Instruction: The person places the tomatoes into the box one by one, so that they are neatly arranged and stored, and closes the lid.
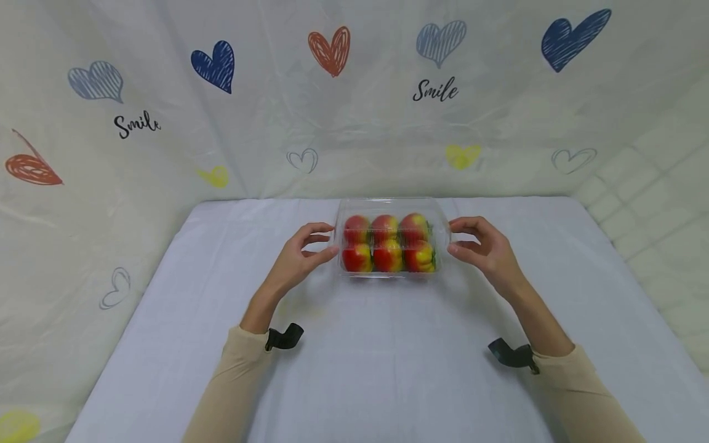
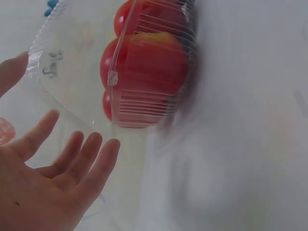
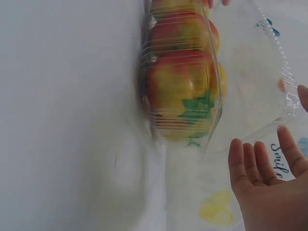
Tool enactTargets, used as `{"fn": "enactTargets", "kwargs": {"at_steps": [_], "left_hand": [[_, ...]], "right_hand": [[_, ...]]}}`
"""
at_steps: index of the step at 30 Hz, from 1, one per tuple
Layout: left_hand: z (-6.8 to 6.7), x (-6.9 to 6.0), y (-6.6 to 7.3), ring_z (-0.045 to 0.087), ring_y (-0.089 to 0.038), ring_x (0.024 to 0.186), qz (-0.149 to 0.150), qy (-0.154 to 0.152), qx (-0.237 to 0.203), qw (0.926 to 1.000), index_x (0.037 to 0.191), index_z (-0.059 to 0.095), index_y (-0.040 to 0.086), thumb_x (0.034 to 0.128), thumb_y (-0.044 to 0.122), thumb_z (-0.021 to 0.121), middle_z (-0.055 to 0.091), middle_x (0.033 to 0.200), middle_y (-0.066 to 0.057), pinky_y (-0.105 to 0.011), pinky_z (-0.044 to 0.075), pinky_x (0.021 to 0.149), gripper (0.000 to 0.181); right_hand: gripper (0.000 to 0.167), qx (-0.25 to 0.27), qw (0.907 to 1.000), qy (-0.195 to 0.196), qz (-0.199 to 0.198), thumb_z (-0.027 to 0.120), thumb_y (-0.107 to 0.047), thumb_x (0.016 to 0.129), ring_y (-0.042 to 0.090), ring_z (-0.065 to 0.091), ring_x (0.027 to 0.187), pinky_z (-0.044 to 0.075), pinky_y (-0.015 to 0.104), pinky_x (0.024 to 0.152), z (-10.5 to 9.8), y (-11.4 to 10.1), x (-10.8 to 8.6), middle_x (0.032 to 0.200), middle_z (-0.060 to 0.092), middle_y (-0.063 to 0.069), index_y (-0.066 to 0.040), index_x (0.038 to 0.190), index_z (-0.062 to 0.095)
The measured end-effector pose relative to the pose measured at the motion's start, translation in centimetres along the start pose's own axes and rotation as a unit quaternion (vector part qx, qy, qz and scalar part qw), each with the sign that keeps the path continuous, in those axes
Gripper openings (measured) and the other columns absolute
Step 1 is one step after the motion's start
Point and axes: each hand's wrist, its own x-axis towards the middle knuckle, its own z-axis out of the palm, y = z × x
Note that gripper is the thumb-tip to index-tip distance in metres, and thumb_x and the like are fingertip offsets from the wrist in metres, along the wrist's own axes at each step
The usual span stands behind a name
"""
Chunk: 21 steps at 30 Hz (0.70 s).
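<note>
A clear plastic clamshell box [image 1: 362,275] stands near the table's far edge. Inside it several round, red-and-yellow fruits [image 1: 388,255] sit in two rows; green leafy bits show on a fruit [image 3: 178,79] in the right wrist view. Its hinged lid [image 2: 72,86] is raised above the fruit. At the lid's left corner, my left hand [image 1: 299,258] holds the edge between thumb and index finger, the other fingers extended. My right hand [image 1: 490,255] holds the right corner in the same way. The exact fingertip contact is hard to see through the clear plastic.
A white cloth covers the table [image 1: 388,369]. Right behind the box hangs a pale curtain [image 1: 376,123] printed with hearts and "Smile". Black curved mounts [image 1: 285,337] are strapped at both wrists, over beige sleeves [image 1: 238,381].
</note>
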Motion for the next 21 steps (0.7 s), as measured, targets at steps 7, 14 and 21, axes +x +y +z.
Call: {"fn": "enactTargets", "kwargs": {"at_steps": [7, 14, 21], "left_hand": [[0.0, -0.1, -0.5, 0.053, -0.035, 0.141, -0.004, -0.018, 0.002, 0.9998, 0.146, 0.054, 0.022, 0.0947, 0.034, 0.076, 0.051, 0.154, -0.003, -0.055, 0.053, 0.109, 0.057], [0.1, -0.5, -0.9, 0.053, -0.032, 0.142, -0.020, -0.041, 0.000, 0.9990, 0.147, 0.053, 0.021, 0.0938, 0.032, 0.077, 0.048, 0.156, -0.003, -0.055, 0.052, 0.110, 0.060], [0.3, -0.7, -1.5, 0.054, -0.034, 0.142, -0.037, -0.062, -0.003, 0.9974, 0.150, 0.050, 0.021, 0.0914, 0.029, 0.081, 0.044, 0.158, -0.011, -0.051, 0.057, 0.104, 0.066]], "right_hand": [[0.040, 0.010, 0.9998, -0.017, -0.003, 0.067, 0.008, 0.093, 0.017, 0.057, 0.122, 0.054, 0.015, 0.099, -0.4, 0.5, -0.3, 0.130, 0.059, 0.010, 0.011, 0.130, 0.053], [0.040, -0.006, 0.9996, -0.028, 0.004, 0.068, 0.006, 0.093, 0.018, 0.057, 0.123, 0.055, 0.017, 0.099, -0.4, 0.9, -0.5, 0.132, 0.058, 0.013, 0.010, 0.130, 0.054], [0.042, -0.022, 0.9991, -0.034, 0.008, 0.069, 0.007, 0.093, 0.011, 0.059, 0.119, 0.056, 0.017, 0.096, -0.4, 1.4, -0.8, 0.129, 0.060, 0.007, 0.010, 0.132, 0.053]]}}
